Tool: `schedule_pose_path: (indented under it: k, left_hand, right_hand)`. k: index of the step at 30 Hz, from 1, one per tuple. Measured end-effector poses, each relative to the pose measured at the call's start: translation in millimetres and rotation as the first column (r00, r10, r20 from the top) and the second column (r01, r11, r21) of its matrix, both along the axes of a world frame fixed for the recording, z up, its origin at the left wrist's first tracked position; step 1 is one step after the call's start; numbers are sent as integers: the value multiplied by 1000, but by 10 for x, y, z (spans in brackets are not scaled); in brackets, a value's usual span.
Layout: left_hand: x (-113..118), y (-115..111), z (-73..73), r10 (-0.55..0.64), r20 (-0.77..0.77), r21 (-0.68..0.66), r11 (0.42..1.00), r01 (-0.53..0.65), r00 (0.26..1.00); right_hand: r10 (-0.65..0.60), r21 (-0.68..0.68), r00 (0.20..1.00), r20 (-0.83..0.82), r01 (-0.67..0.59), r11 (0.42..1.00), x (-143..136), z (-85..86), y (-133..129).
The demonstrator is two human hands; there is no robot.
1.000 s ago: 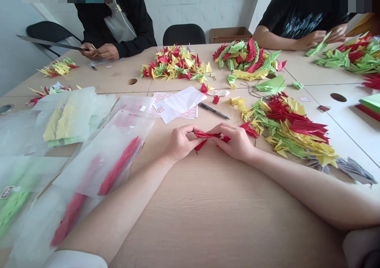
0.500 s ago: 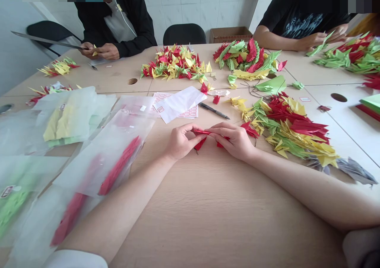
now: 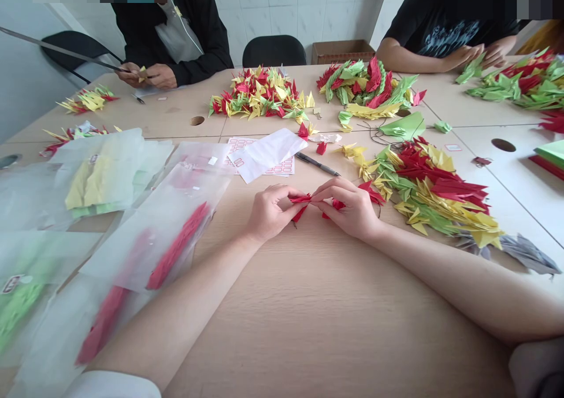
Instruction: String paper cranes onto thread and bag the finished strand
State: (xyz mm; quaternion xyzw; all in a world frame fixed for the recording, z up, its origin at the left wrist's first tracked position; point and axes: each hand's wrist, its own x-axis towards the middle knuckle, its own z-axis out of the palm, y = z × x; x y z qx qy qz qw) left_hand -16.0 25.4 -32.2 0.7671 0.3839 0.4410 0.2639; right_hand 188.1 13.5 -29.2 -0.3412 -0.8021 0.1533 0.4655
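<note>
Between my hands is a small red folded-paper crane point(image 3: 300, 199), held just above the table. My left hand point(image 3: 270, 211) pinches its left side between thumb and fingers. My right hand point(image 3: 349, 208) grips its right end with the fingertips, which partly hide it. Beneath and behind the fingers, more red folded paper point(image 3: 333, 206) shows in part, along with a bit of dark thread. Right of my right hand, strung paper cranes point(image 3: 436, 186) in red, yellow and green lie in a heap.
Clear plastic bags point(image 3: 176, 233) of folded paper cover the left side. Ahead lie a white paper slip point(image 3: 268, 154), sticker sheets and a pen point(image 3: 318, 164). A multicoloured crane pile point(image 3: 259, 95) sits farther back. Across the table two people handle folded paper; a long dark strip extends beside the left one.
The red paper crane between my fingers has spread a little wider, and my right fingertips have shifted slightly. Across the table, the long dark strip at the left has moved further left.
</note>
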Motion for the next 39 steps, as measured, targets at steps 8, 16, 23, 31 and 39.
schedule_pose_path:
  k: [8,16,23,31,39]
  left_hand:
    - [-5,-12,-22,77,-39,10,997,-77,996]
    - [-4,-9,-33,71,-28,-9,997,-71,997]
    - [0,-22,-33,8,8,-65,998,-8,1000]
    - [14,-44,35,-18,-142,173,984,43,990]
    - [-7,-16,1,6,-84,122,993,4,996]
  right_hand:
    - [-8,-35,1000,-2,8,999,1,-9,-15]
    - [-8,-35,1000,-1,8,999,-4,-12,-9]
    - [37,-259,998,53,-23,966,-3,-7,-9]
    - [56,-291,997,49,-39,956,3,-46,-9]
    - [87,-376,993,-78,-110,920,3,-6,9]
